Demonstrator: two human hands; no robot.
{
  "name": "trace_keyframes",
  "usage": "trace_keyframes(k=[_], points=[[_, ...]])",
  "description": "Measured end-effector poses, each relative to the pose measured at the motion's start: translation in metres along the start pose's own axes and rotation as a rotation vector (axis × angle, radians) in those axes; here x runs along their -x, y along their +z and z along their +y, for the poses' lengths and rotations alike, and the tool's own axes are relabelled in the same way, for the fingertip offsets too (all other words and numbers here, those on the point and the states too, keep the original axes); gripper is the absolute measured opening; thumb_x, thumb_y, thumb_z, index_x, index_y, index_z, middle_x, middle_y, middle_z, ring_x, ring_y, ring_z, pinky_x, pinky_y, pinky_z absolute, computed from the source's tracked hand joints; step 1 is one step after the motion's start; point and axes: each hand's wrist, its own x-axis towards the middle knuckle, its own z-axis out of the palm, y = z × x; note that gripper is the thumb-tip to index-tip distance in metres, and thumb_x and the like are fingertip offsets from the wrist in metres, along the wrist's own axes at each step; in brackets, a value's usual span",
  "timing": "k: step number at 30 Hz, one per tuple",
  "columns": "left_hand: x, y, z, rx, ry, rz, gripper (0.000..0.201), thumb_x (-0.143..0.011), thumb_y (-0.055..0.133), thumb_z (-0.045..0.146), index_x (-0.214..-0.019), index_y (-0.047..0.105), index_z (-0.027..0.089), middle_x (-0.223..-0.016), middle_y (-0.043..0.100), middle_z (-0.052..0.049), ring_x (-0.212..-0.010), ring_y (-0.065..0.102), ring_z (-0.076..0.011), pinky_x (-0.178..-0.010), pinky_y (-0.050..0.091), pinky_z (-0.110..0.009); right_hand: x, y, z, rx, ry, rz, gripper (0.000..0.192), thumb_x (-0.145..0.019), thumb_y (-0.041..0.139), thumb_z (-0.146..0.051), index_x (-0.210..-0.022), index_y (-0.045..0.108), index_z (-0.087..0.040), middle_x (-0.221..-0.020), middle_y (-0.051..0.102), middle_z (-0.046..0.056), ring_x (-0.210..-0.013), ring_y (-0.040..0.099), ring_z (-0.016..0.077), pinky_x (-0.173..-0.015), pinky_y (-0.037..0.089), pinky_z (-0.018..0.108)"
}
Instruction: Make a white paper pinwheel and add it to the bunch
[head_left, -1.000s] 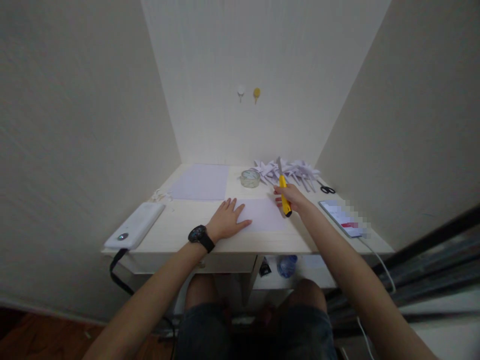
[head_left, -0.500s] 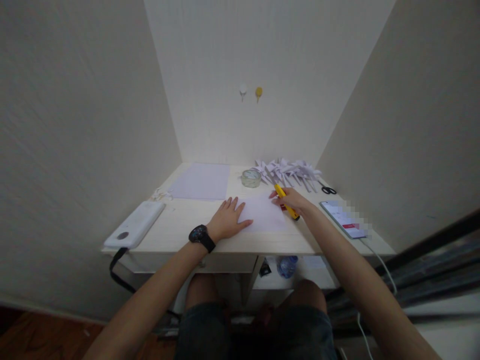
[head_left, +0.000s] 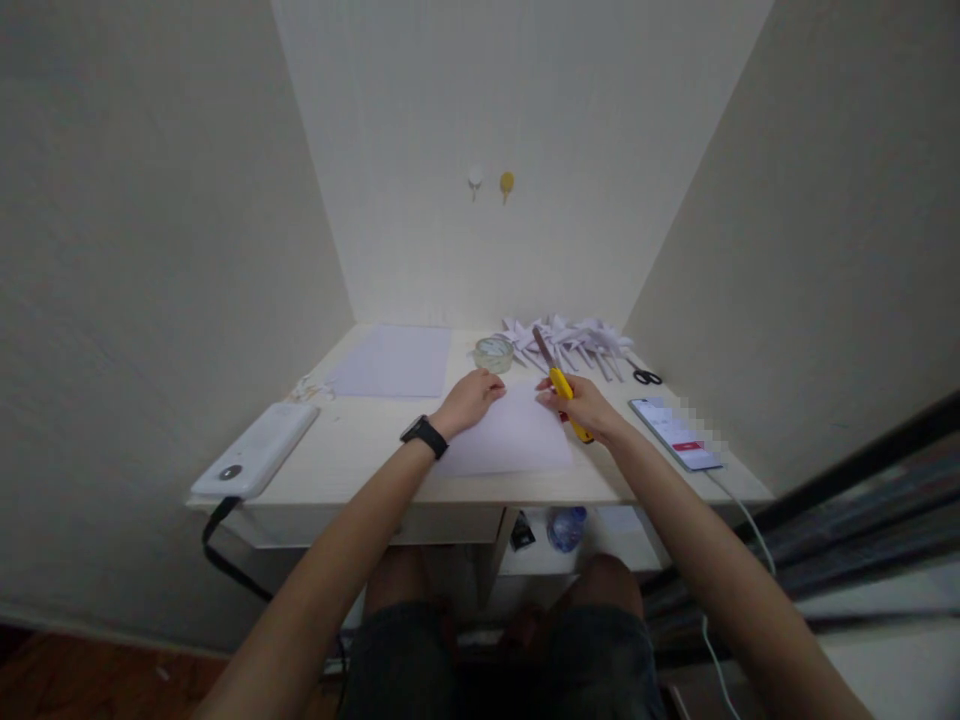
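Observation:
A sheet of white paper [head_left: 510, 440] lies on the desk in front of me. At its far left edge is my left hand [head_left: 469, 398], wearing a black wristwatch, its fingers bent and closed at the paper. My right hand [head_left: 585, 405] grips a yellow utility knife [head_left: 559, 382] over the paper's right side. The knife's blade is out and points away from me, toward the back wall. The thumb and index fingertip of that hand are close to the paper's far right corner; whether they touch it I cannot tell. A small red thing beside the knife is mostly hidden.
Behind the paper stands a roll of clear tape [head_left: 493, 354], beside several white paper pinwheels [head_left: 566, 340]. Black-handled scissors [head_left: 646, 377] and a phone [head_left: 675, 435] lie right. More paper [head_left: 394, 360] lies back left, with a white power bank [head_left: 259, 450] nearer.
My left hand has gone from lying flat with spread fingers to closed at the paper's far edge. More of the paper shows on the left. The right hand still holds the knife.

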Motion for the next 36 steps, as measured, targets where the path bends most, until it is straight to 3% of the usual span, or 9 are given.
trace_keyframes(k=[4,8,13,16,19,21,26,31,36], points=[[0.0,0.007,-0.011,0.113,0.006,0.055,0.02,-0.094,0.05,0.025,-0.088,0.067,0.016,-0.093,0.066,-0.007,-0.091,0.061,-0.0203,-0.085,0.047,-0.033,0.011,-0.022,0.013,0.06,0.031,0.086,0.029,-0.086,0.058,-0.045,-0.099,0.049,-0.021,-0.075,0.065,0.0,-0.045,0.052,0.009,-0.041,0.037,0.02],[0.007,0.014,-0.006,0.071,0.007,-0.003,0.022,-0.097,0.047,0.027,-0.094,0.066,0.016,-0.094,0.067,-0.007,-0.089,0.062,-0.0199,-0.082,0.047,-0.031,0.017,-0.029,0.023,-0.029,0.17,-0.064,0.029,-0.083,0.062,-0.038,-0.102,0.049,-0.02,-0.085,0.073,0.006,-0.051,0.06,0.0116,-0.042,0.037,0.02],[0.016,0.019,0.011,-0.174,0.151,-0.09,0.028,-0.1,0.044,0.032,-0.098,0.066,0.016,-0.101,0.067,-0.008,-0.097,0.06,-0.0212,-0.088,0.045,-0.033,0.031,-0.021,0.014,0.386,0.068,0.025,0.018,-0.081,0.063,-0.036,-0.081,0.06,-0.018,-0.075,0.07,0.005,-0.056,0.059,0.013,-0.051,0.04,0.023],[0.018,0.017,0.013,-0.283,0.156,-0.097,0.029,-0.101,0.041,0.031,-0.099,0.066,0.016,-0.102,0.066,-0.009,-0.097,0.059,-0.0211,-0.087,0.044,-0.033,0.06,-0.019,0.007,0.496,0.071,0.03,0.019,-0.084,0.06,-0.038,-0.083,0.062,-0.019,-0.069,0.069,0.004,-0.061,0.063,0.0156,-0.053,0.041,0.024],[0.018,0.014,0.01,-0.375,0.078,-0.089,0.028,-0.101,0.04,0.028,-0.099,0.065,0.015,-0.1,0.066,-0.009,-0.096,0.059,-0.022,-0.084,0.044,-0.034,0.093,-0.015,0.006,0.264,0.223,-0.107,0.026,-0.088,0.054,-0.046,-0.089,0.059,-0.02,-0.065,0.068,0.002,-0.046,0.06,0.0144,-0.042,0.041,0.024],[0.018,0.012,0.009,-0.428,0.021,-0.083,0.027,-0.101,0.04,0.025,-0.1,0.065,0.015,-0.1,0.065,-0.01,-0.096,0.059,-0.023,-0.081,0.044,-0.034,0.109,-0.01,0.007,0.074,0.28,-0.146,0.03,-0.087,0.057,-0.049,-0.093,0.056,-0.02,-0.071,0.07,0.003,-0.05,0.064,0.0159,-0.04,0.044,0.023],[0.021,0.008,0.014,-0.509,-0.034,-0.096,0.023,-0.097,0.041,0.014,-0.105,0.063,0.015,-0.103,0.064,-0.012,-0.1,0.058,-0.0243,-0.081,0.044,-0.036,0.112,0.001,0.0,-0.292,0.458,-0.026,0.029,-0.081,0.07,-0.038,-0.098,0.057,-0.018,-0.084,0.073,0.008,-0.063,0.071,0.0189,-0.048,0.055,0.025],[0.025,0.006,0.02,-0.552,-0.08,-0.061,0.022,-0.097,0.04,0.013,-0.106,0.061,0.014,-0.103,0.063,-0.013,-0.1,0.058,-0.026,-0.078,0.046,-0.037,0.099,-0.003,-0.009,-0.494,0.456,0.227,0.014,-0.082,0.073,-0.026,-0.086,0.065,-0.014,-0.1,0.072,0.012,-0.081,0.069,0.0162,-0.065,0.06,0.022],[0.026,0.006,0.02,-0.563,-0.133,-0.056,0.022,-0.096,0.041,0.011,-0.107,0.06,0.014,-0.105,0.062,-0.013,-0.1,0.057,-0.026,-0.073,0.048,-0.034,0.084,-0.007,-0.016,-0.633,0.519,0.301,0.007,-0.084,0.068,-0.021,-0.084,0.063,-0.016,-0.111,0.068,0.012,-0.084,0.064,0.0192,-0.058,0.062,0.031]])
